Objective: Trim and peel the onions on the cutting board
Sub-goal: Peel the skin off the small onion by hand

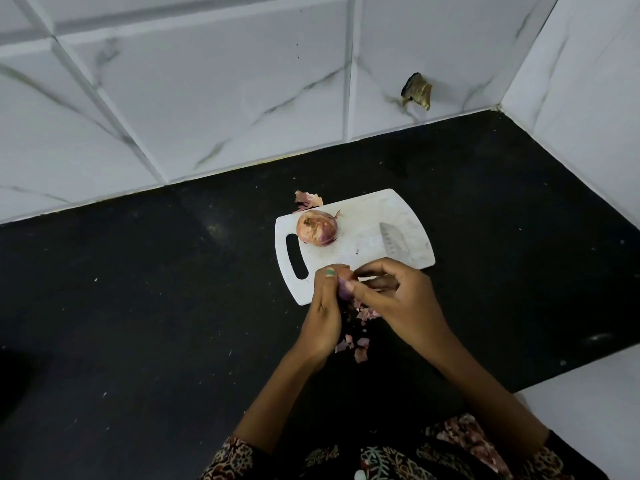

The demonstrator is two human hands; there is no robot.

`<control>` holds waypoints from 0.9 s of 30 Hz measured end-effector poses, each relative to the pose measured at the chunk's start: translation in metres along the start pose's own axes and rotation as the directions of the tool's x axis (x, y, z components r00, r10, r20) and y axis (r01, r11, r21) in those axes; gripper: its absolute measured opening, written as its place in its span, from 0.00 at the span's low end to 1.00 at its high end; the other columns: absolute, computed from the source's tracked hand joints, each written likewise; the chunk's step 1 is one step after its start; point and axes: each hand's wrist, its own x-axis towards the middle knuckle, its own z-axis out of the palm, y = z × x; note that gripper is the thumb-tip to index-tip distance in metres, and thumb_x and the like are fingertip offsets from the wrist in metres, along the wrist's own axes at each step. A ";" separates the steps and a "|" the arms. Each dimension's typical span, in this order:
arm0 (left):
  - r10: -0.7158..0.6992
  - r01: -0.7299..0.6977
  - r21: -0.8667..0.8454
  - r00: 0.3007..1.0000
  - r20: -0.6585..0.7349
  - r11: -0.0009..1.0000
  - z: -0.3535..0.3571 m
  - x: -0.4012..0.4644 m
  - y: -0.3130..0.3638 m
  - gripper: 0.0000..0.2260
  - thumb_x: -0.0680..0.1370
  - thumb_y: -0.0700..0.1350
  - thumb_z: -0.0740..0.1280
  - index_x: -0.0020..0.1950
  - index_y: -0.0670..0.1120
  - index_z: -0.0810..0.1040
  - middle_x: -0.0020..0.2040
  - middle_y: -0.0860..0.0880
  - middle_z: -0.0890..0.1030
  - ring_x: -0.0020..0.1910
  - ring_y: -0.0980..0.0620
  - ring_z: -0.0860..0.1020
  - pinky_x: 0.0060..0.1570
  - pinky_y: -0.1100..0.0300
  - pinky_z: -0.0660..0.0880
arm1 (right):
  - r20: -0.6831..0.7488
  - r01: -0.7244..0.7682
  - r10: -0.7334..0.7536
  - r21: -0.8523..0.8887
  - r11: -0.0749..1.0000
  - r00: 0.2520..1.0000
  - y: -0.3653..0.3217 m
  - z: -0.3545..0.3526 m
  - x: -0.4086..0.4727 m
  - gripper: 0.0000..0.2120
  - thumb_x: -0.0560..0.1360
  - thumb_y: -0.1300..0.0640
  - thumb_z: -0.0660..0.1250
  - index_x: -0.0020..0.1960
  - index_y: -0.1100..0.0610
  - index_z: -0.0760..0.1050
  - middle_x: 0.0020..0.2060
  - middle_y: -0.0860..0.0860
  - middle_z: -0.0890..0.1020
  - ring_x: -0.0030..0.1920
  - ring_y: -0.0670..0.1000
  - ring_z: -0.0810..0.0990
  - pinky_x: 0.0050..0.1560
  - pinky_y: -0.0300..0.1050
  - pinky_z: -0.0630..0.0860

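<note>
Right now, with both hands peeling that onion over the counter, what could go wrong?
1. The knife lies on the cutting board close beside the right hand; reaching blindly could meet the blade.
2. Peel scraps are falling onto the black counter, not the board, spreading mess.
3. The second onion rests loose and might roll if the board is bumped.

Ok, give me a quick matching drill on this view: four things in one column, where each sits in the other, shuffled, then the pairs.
1. knife blade
2. whole onion
3. onion being peeled
4. loose skins

A. held between both hands
B. on the black counter, between the wrists
C. on the cutting board, near its handle slot
D. flat on the board's right part

Pairs: 1-D, 2-C, 3-A, 4-B
</note>
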 end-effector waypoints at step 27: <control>0.027 -0.032 0.089 0.998 0.052 0.996 -0.004 -0.007 0.012 0.11 0.84 0.41 0.45 0.60 0.40 0.64 0.40 0.50 0.72 0.34 0.65 0.73 0.36 0.70 0.72 | 0.087 -0.022 0.028 -0.065 0.998 0.996 -0.008 -0.006 0.000 0.08 0.68 0.58 0.75 0.45 0.52 0.81 0.41 0.46 0.84 0.42 0.42 0.83 0.44 0.38 0.80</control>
